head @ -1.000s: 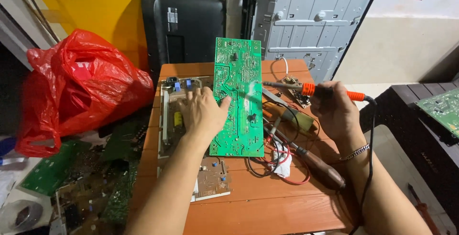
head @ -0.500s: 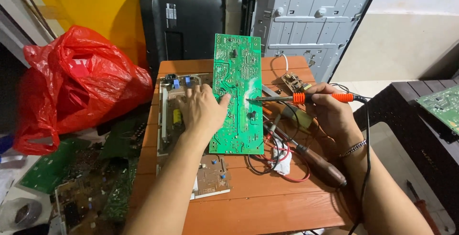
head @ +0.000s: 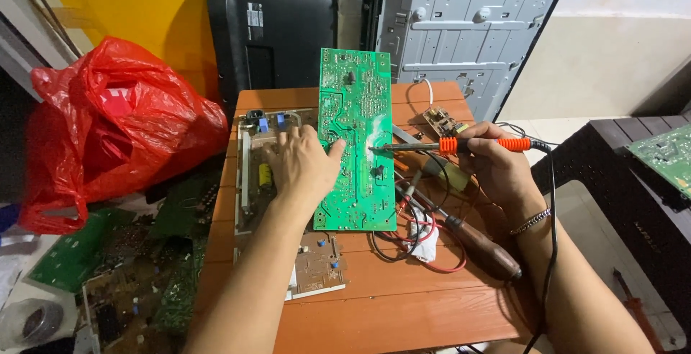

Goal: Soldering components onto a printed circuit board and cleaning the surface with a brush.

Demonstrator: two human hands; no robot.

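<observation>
A long green circuit board [head: 358, 109] lies solder side up on a small orange-brown table [head: 403, 303]. My left hand [head: 302, 163] presses on the board's left edge, thumb on the green face. My right hand [head: 497, 167] grips an orange-handled soldering iron [head: 461, 145]; its metal tip touches the middle of the board, where a shiny patch shows. A black cord runs from the iron down past my right wrist.
Another board with a yellow part [head: 263, 170] lies under my left hand. A brown board [head: 317, 271], red and black wires [head: 421, 242], a wooden-handled tool [head: 479, 242] share the table. Red plastic bag [head: 108, 131] at left, black monitor [head: 270, 30] and grey metal panel [head: 468, 23] behind.
My right hand swung the soldering iron leftward from the table's right side until its tip reached the green board. My left hand stayed on the board.
</observation>
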